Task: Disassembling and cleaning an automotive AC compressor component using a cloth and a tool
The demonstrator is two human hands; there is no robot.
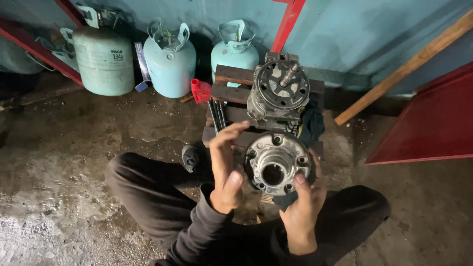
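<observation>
Holding the round metal clutch plate up in my right hand, I keep my left hand open just beside it, touching nothing. That plate is off; the compressor body sits on the wooden pallet, not yet stripped further.

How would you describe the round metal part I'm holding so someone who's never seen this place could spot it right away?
Start at the dark wooden pallet on the concrete floor, in front of the pale blue gas cylinders. A grey compressor body stands on it; just nearer, the right hand holds the round metal disc. Unlike the compressor, it is a flat ring with a big open centre hole and smaller holes around it.
</observation>
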